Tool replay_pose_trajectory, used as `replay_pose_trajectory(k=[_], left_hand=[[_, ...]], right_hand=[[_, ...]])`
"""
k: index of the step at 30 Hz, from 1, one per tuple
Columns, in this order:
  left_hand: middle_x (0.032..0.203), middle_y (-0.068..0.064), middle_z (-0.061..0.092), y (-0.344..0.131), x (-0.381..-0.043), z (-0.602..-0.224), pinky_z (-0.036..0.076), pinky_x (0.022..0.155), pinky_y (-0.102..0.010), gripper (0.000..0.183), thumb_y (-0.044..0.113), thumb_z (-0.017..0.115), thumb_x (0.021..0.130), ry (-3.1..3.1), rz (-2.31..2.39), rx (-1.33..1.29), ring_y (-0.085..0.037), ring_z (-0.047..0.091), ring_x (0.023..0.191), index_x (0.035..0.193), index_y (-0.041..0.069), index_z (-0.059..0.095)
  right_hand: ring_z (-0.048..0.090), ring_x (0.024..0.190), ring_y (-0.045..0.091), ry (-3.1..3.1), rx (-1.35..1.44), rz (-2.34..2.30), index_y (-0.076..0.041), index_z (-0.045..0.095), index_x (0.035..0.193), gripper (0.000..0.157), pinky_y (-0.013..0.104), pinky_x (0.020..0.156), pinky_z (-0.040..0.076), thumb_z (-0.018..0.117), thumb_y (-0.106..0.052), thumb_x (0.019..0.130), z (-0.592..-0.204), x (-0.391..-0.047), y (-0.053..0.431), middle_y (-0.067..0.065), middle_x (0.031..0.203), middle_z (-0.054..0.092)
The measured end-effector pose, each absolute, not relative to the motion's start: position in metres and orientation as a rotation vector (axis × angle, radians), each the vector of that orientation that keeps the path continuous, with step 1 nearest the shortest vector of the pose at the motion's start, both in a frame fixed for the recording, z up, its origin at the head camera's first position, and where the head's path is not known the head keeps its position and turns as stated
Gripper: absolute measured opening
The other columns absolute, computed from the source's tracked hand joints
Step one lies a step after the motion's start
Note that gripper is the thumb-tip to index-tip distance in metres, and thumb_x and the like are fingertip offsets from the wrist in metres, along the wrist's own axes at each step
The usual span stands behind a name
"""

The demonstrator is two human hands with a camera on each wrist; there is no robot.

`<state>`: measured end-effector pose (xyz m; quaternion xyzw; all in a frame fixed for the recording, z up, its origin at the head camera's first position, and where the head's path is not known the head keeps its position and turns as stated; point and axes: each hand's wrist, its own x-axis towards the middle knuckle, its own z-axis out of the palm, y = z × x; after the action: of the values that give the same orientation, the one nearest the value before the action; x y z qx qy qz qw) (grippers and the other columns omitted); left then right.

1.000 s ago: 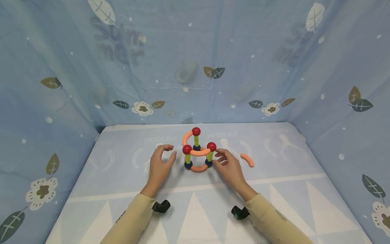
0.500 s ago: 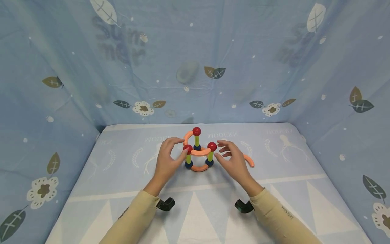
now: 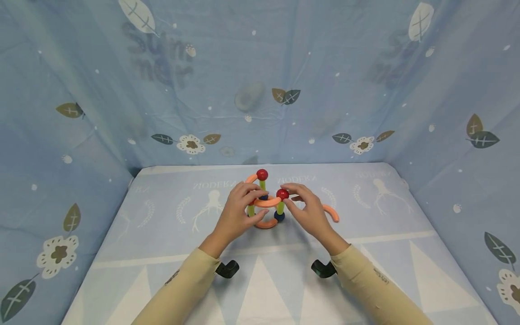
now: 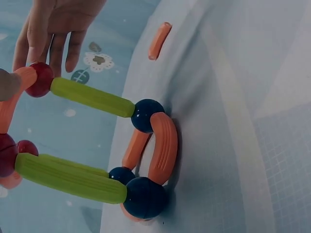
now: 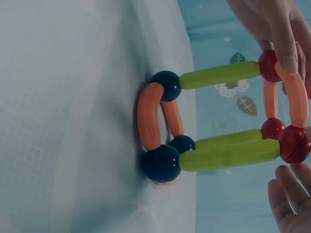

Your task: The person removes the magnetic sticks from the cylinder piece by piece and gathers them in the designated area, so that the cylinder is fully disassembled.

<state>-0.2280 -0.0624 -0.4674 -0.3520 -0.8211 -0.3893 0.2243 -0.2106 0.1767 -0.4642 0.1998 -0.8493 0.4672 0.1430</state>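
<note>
A ball-and-rod building toy stands upright mid-table, with red balls on top, green rods as uprights and dark blue balls at the base. Curved orange rods link the balls. My left hand [image 3: 237,212] reaches round the front left corner. Its thumb and fingers pinch the front upper curved orange rod [image 3: 268,203] near its left end, covering the left red ball in the head view. My right hand [image 3: 308,210] holds the front right red ball [image 3: 282,194] between thumb and index finger. In the right wrist view the lower blue ball [image 5: 160,162] rests on the cloth.
A loose curved orange rod [image 3: 331,213] lies on the table right of my right hand. Patterned blue cloth [image 3: 325,90] hangs behind and along both sides. A pale printed cloth [image 3: 260,280] covers the table. Dark wrist mounts [image 3: 323,269] protrude under my forearms.
My left hand has moved right and forward, from beside the toy onto its front upper rod. My right hand has risen and closed in on the right red ball. The toy has stayed put.
</note>
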Motion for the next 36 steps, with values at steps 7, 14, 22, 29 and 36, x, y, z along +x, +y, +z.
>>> replay_pose_trajectory(k=[7,14,22,29,36], left_hand=[[0.111,0.003,0.066,-0.0573,-0.2294,-0.4663,0.037,0.11,-0.048,0.029,0.018,0.085,0.085,-2.225,-1.044,-1.033,-0.019,0.057,0.108,0.113,0.016,0.076],[0.102,0.006,0.068,-0.0568,-0.2276,-0.4686,0.027,0.119,-0.052,0.029,0.017,0.085,0.084,-2.267,-1.018,-0.991,-0.017,0.059,0.108,0.112,0.023,0.079],[0.1,0.008,0.069,-0.0565,-0.2287,-0.4699,0.028,0.119,-0.051,0.028,0.018,0.086,0.084,-2.264,-1.036,-0.976,-0.016,0.059,0.107,0.111,0.024,0.08],[0.1,0.007,0.07,-0.0569,-0.2297,-0.4694,0.029,0.118,-0.052,0.027,0.017,0.086,0.083,-2.245,-1.076,-0.979,-0.017,0.059,0.107,0.109,0.023,0.08],[0.096,0.005,0.067,-0.0582,-0.2311,-0.4712,0.028,0.118,-0.059,0.023,0.017,0.085,0.084,-2.268,-0.976,-1.013,-0.017,0.06,0.102,0.107,0.017,0.081]], right_hand=[[0.063,0.115,0.015,-2.449,0.59,1.366,-0.013,0.067,0.131,0.033,0.041,0.092,0.056,0.069,-0.017,0.099,-0.4658,-0.2123,0.1742,-0.002,0.13,0.066],[0.065,0.11,0.017,-2.453,0.587,1.369,-0.013,0.066,0.131,0.032,0.04,0.092,0.057,0.069,-0.017,0.099,-0.4657,-0.2126,0.173,0.0,0.126,0.067],[0.065,0.11,0.016,-2.468,0.575,1.367,-0.015,0.066,0.133,0.033,0.04,0.094,0.056,0.068,-0.018,0.1,-0.4644,-0.2122,0.1725,-0.001,0.126,0.067],[0.065,0.11,0.015,-2.465,0.576,1.362,-0.014,0.066,0.132,0.033,0.04,0.095,0.055,0.068,-0.018,0.1,-0.4648,-0.2135,0.1723,-0.001,0.126,0.067],[0.066,0.109,0.016,-2.456,0.58,1.359,-0.015,0.066,0.132,0.033,0.039,0.093,0.056,0.067,-0.014,0.1,-0.4644,-0.2132,0.1719,0.0,0.126,0.067]])
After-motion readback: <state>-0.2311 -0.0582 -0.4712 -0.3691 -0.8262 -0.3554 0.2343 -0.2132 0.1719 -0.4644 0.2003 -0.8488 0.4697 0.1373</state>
